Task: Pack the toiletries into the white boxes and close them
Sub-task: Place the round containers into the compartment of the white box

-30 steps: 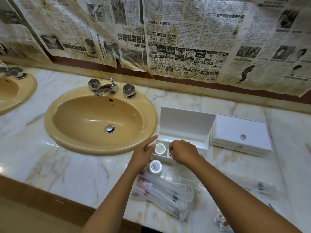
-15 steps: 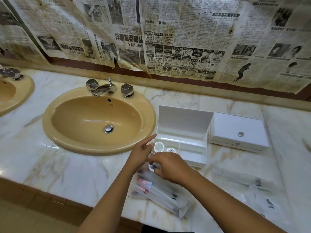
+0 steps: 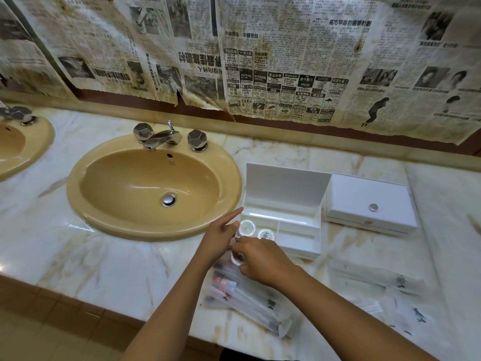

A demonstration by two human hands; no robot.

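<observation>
An open white box [image 3: 299, 246] stands on the marble counter with its lid up. Two small round containers [image 3: 247, 227] sit in its front left compartment. My left hand [image 3: 221, 237] rests at the box's left front corner, index finger stretched out, holding nothing. My right hand [image 3: 260, 259] is just in front of the box, fingers pinched on a third round container [image 3: 236, 258] that lies on a pile of clear toiletry packets [image 3: 250, 298]. A second white box [image 3: 369, 204], shut, stands to the right.
A tan sink [image 3: 153, 186] with chrome taps [image 3: 161, 138] lies left of the boxes. More clear packets [image 3: 385, 285] lie on the counter at the right. Part of another basin [image 3: 23, 144] shows at far left. Old newspaper covers the wall behind.
My right hand has pulled back out of the open box and come down onto the round container lying in front of it. My left hand has stayed at the box's corner.
</observation>
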